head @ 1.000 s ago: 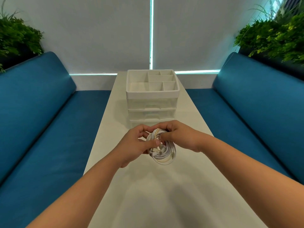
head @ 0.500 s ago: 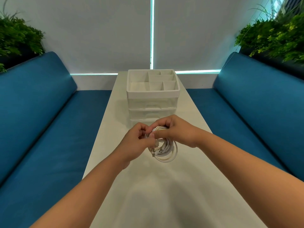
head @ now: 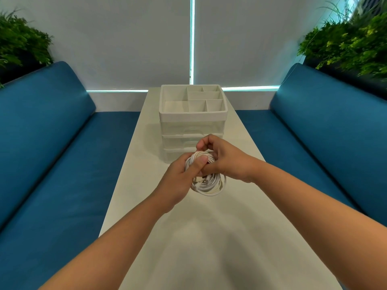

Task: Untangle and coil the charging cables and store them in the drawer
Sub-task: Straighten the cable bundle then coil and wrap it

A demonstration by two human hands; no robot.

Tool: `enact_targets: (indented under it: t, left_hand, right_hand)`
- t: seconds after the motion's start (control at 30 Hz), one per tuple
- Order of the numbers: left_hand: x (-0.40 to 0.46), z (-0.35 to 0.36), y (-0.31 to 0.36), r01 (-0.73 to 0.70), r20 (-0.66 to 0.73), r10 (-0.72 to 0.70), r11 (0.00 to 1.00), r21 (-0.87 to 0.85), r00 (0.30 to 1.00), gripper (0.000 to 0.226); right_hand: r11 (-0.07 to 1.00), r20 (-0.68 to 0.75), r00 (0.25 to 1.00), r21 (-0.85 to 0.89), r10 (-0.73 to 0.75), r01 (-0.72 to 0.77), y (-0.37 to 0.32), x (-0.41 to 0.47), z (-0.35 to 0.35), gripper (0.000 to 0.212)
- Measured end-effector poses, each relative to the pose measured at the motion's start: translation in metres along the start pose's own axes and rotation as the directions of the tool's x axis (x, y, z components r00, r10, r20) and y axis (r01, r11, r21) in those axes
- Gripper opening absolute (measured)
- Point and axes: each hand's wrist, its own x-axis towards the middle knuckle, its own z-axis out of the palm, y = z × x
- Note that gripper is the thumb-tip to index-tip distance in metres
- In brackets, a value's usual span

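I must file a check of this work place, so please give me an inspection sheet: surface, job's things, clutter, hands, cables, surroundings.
Surface: white table, bare apart from the organizer.
Job's things: organizer at the far end, open tray on top, clear drawers below, all shut.
Clutter: nothing seen.
Hands: left hand and right hand both grip the coil above the table.
Cables: white coil, loops bunched; whether it is one cable or several cannot be told.
Surroundings: blue sofas on both sides, plants in the corners, blinds behind.
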Motion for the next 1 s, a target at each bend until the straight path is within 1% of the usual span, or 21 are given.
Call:
enact_targets:
  t: [0.03,0.13,0.23,0.3,0.4,0.47,0.63,0.7,0.83,0.93,1.0]
  left_hand:
    - [0.001,-0.001,-0.001,-0.011,-0.007,0.011,1.0,-0.01,1.0,0.026]
    - [0.004,-0.004,-0.002,-0.034,0.026,0.035,0.998,-0.049,0.999,0.027]
    - [0.004,-0.007,-0.004,-0.064,0.042,0.067,0.994,-0.088,0.997,0.026]
    - [0.004,-0.008,-0.005,-0.095,0.02,0.098,0.989,-0.115,0.995,0.025]
    - [0.004,-0.008,-0.006,-0.126,-0.024,0.124,0.985,-0.117,0.992,0.024]
    - [0.003,-0.008,-0.008,-0.147,-0.035,0.144,0.983,-0.106,0.989,0.023]
    - [0.002,-0.001,-0.016,-0.182,-0.093,0.172,0.976,-0.116,0.981,0.023]
    - [0.002,0.0,-0.02,-0.18,-0.099,0.169,0.977,-0.118,0.981,0.022]
    - [0.003,-0.001,-0.023,-0.151,-0.074,0.143,0.982,-0.113,0.987,0.024]
    - [0.004,-0.006,-0.027,-0.08,-0.013,0.079,0.993,-0.086,0.997,0.032]
    - [0.004,-0.011,-0.029,-0.033,0.02,0.034,0.999,-0.027,0.999,0.035]
  right_hand:
    - [1.0,-0.008,1.0,0.026,0.008,-0.008,0.001,0.0,0.0,0.054]
    - [0.996,-0.062,0.998,0.087,0.012,-0.006,0.004,-0.002,0.004,0.055]
    - [0.999,-0.149,0.989,0.04,-0.012,0.018,0.006,-0.003,0.009,0.054]
    - [0.999,-0.197,0.98,0.047,-0.013,0.022,0.009,-0.003,0.013,0.047]
    - [0.998,-0.249,0.968,0.056,0.001,0.013,0.016,-0.005,0.024,0.028]
    - [1.0,-0.287,0.958,0.01,-0.01,0.013,0.023,-0.007,0.032,0.021]
    - [0.984,-0.397,0.918,-0.171,-0.016,-0.057,0.029,-0.006,0.042,0.023]
    - [0.969,-0.425,0.905,-0.23,-0.021,-0.086,0.029,-0.005,0.044,0.021]
    - [0.955,-0.483,0.875,-0.271,-0.025,-0.123,0.031,-0.003,0.047,0.021]
    - [0.949,-0.504,0.864,-0.278,-0.011,-0.15,0.036,-0.003,0.046,0.023]
    - [0.95,-0.483,0.875,-0.277,-0.007,-0.145,0.04,-0.003,0.044,0.023]
